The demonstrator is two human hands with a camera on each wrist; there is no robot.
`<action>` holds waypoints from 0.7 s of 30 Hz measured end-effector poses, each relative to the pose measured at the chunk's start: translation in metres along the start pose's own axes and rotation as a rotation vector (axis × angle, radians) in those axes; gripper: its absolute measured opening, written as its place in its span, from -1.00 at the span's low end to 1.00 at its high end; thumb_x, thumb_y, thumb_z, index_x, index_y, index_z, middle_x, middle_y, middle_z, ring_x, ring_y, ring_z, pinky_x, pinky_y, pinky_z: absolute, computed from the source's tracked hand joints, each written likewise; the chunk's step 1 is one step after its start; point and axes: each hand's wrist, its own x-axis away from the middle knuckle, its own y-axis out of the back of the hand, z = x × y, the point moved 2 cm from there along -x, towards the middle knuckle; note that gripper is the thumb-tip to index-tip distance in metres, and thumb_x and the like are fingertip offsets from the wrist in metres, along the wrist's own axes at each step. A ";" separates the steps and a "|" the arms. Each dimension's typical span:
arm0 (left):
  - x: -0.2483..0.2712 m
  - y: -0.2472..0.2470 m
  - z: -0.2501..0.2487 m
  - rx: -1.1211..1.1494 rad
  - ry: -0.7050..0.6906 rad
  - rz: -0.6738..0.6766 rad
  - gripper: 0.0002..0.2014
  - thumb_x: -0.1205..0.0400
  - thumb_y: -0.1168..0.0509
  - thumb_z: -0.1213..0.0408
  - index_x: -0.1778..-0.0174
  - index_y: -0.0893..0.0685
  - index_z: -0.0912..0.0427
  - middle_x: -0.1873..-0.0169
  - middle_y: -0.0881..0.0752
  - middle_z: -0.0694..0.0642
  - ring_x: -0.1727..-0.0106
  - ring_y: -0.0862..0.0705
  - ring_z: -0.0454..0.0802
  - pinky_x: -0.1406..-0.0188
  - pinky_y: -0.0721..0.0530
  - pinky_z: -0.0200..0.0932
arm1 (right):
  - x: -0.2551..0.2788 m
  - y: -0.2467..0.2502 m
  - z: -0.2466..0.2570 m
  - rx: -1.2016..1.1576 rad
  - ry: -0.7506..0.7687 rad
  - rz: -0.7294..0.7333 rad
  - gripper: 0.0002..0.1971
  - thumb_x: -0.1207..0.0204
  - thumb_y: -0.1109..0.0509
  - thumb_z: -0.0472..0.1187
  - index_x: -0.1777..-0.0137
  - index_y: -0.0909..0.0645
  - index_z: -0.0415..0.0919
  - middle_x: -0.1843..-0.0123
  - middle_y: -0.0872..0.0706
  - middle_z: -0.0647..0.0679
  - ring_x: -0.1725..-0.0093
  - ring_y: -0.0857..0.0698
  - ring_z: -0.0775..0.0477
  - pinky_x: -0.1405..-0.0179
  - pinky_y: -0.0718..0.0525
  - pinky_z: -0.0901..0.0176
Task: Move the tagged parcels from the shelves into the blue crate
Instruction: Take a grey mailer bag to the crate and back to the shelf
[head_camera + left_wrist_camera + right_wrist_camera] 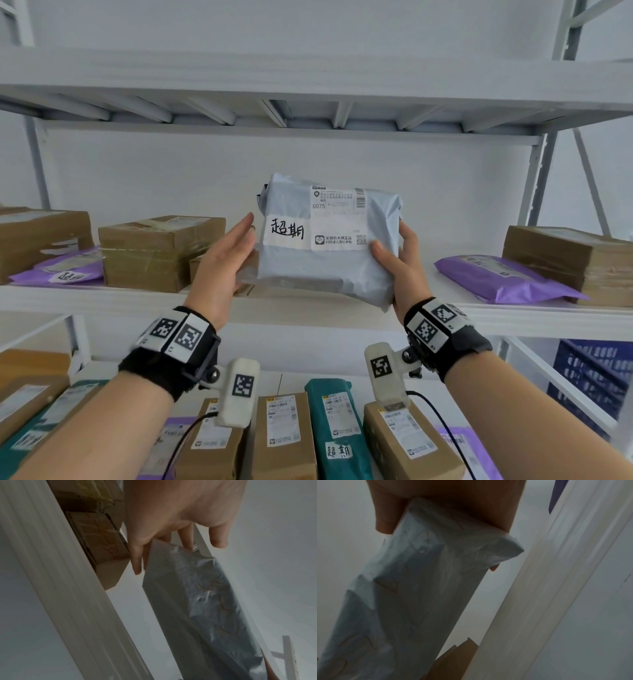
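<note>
Parcel (329,240) grey, label G075, tag 超期 | right hand (397,260) fingers grip | left hand (226,260) flat, steadying

shelf middle (308,301): lying open | left: brown box (150,250) crowding just beside | right: purple mailer (503,277) and brown carton (568,263) standing well apart | upper shelf (308,126) capping overhead
</note>
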 end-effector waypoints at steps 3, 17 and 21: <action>0.000 -0.011 -0.004 -0.005 -0.049 0.091 -0.50 -0.52 -0.31 0.07 -0.42 -0.55 -0.12 -0.26 -0.72 -0.15 -0.33 -0.66 -0.11 -0.28 -0.67 -0.04 | 0.000 0.002 0.000 -0.001 0.004 -0.024 -0.27 -0.38 -0.50 -0.10 -0.56 -0.33 -0.02 -0.39 -0.62 -0.14 -0.23 -0.74 -0.11 -0.08 -0.75 0.08; -0.015 -0.032 0.013 0.093 -0.059 0.228 -0.49 -0.50 -0.33 0.20 -0.42 -0.56 -0.04 -0.24 -0.72 -0.16 -0.31 -0.66 -0.20 -0.07 -0.67 -0.36 | 0.023 0.024 0.012 0.153 0.013 -0.146 -0.43 -0.67 -0.11 0.17 -0.57 -0.39 -0.13 -0.44 -0.60 -0.14 -0.34 -0.64 -0.05 -0.14 -0.70 0.26; -0.017 -0.043 0.023 0.131 -0.025 0.278 -0.50 -0.51 -0.35 0.16 -0.41 -0.58 -0.09 -0.29 -0.71 -0.12 -0.32 -0.66 -0.15 -0.15 -0.67 -0.17 | 0.033 0.036 0.019 0.206 0.023 -0.236 -0.46 -0.68 -0.14 0.13 -0.56 -0.41 -0.13 -0.45 -0.59 -0.11 -0.38 -0.62 -0.02 -0.33 -0.63 0.14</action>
